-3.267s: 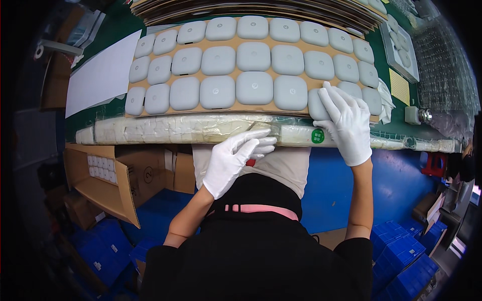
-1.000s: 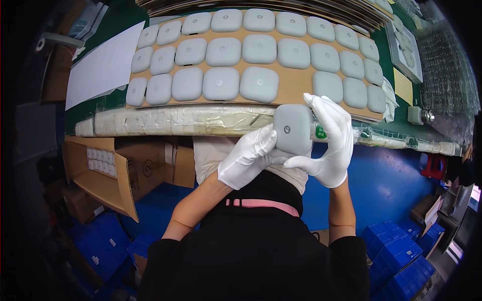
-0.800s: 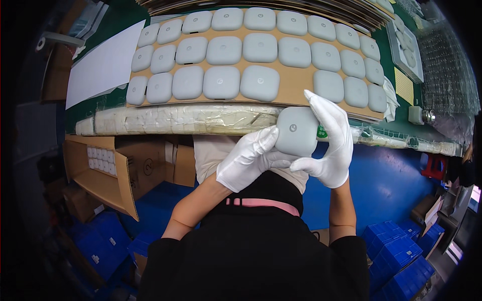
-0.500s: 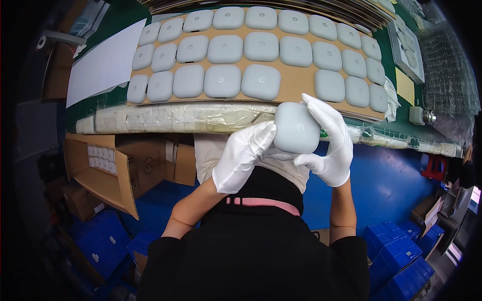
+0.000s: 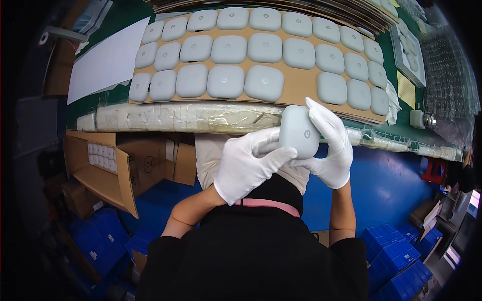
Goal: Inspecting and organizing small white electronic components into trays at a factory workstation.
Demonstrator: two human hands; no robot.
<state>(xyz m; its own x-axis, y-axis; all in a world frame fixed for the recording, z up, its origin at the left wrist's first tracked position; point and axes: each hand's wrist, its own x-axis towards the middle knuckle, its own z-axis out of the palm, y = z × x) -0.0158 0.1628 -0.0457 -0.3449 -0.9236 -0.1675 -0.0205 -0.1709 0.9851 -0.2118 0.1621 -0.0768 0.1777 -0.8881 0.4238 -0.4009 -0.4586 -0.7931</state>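
Both my hands wear white gloves and hold one pale grey rounded-square device (image 5: pixel 299 130) just in front of the table edge. My left hand (image 5: pixel 248 165) grips its left side with thumb and fingers. My right hand (image 5: pixel 329 145) wraps its right side and back. Beyond them, several identical grey devices (image 5: pixel 263 83) lie in rows on a brown cardboard sheet (image 5: pixel 301 85) on the green table. One gap shows in the nearest row, between two devices.
A white paper sheet (image 5: pixel 108 60) lies at the table's left. The table's front edge (image 5: pixel 191 118) is wrapped in tape-covered padding. An open cardboard box (image 5: pixel 108 165) sits below left, blue crates (image 5: pixel 396 261) on the blue floor, and a tray of parts (image 5: pixel 409 52) far right.
My right hand lifted one device off the cardboard's nearest row and brought it down to my left hand. Both hands now hold it, tilted slightly more upright than half a second ago.
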